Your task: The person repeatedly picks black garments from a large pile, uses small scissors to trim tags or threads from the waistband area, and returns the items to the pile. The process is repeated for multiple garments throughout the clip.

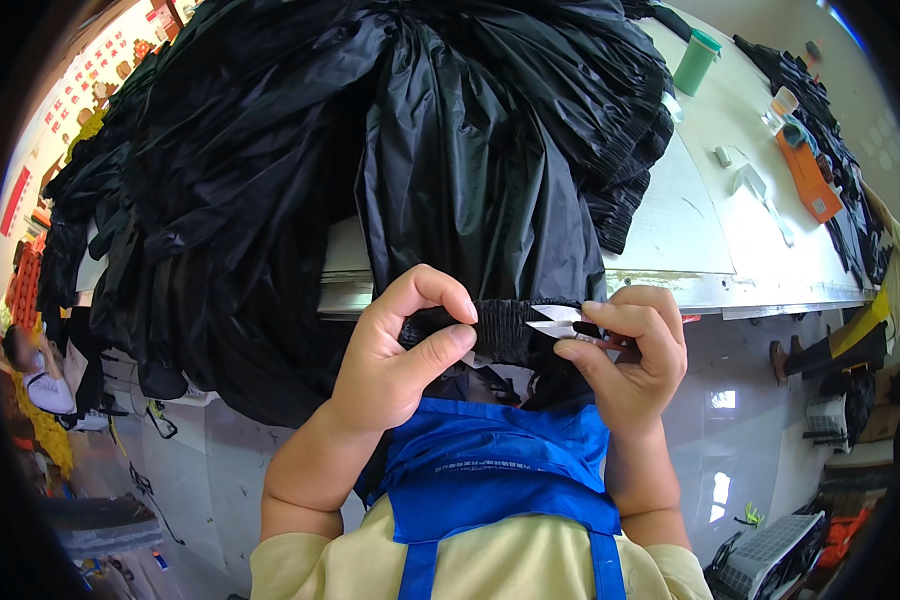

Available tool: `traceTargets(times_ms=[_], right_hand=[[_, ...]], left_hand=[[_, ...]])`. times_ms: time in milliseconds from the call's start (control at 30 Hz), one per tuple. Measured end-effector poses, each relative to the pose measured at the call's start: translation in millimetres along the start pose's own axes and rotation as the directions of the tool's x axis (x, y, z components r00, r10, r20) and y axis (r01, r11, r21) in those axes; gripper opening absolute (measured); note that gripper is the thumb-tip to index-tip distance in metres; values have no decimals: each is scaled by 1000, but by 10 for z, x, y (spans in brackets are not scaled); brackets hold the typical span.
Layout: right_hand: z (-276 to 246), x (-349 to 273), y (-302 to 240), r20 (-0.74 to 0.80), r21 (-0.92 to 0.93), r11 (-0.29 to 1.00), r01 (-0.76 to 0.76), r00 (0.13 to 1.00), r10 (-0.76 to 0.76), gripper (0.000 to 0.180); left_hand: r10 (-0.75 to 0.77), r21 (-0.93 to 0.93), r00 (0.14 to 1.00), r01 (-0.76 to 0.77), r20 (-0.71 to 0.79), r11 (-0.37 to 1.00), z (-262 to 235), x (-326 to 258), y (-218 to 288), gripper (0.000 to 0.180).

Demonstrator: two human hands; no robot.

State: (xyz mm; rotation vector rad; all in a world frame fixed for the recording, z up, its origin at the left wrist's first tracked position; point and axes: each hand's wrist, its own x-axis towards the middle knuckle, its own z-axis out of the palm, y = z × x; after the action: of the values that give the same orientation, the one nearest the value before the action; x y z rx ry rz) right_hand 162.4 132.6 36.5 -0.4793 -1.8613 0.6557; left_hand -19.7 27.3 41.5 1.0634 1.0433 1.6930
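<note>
I have the left hand (390, 365) pinching the gathered elastic band (505, 325) of a black, shiny pleated garment (470, 150) between thumb and forefinger, fingers (440, 345) closed on it. The right hand (630, 365) grips small silver thread snips (560, 322), tips at the band just right of my left fingers. I judge this the trimming step; steady tension matters.

left hand (395, 350): raised, thumb and forefinger pinched together
right hand (632, 350): raised, fingers (610, 320) curled closed in a grip
forearms: bare, rising from below
</note>
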Motion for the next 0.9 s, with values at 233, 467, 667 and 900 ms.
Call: traceTargets(times_ms=[233,467,667,900], right_hand=[[23,47,-17,30,4,999,42,999,-42,34],[84,50,6,38,-24,995,100,994,-99,31],[12,-49,202,21,401,884,-242,967,255,64],[-58,-74,175,44,-9,997,71,997,-71,21]], left_hand=[[-53,24,999,53,-6,998,-1,-14,-18,9],[-58,64,998,58,-1,996,-9,-16,-11,9],[-55,-138,998,54,-1,989,-40,-1,2,17],[546,662,800,-552,250,506,-134,-1,54,28]])
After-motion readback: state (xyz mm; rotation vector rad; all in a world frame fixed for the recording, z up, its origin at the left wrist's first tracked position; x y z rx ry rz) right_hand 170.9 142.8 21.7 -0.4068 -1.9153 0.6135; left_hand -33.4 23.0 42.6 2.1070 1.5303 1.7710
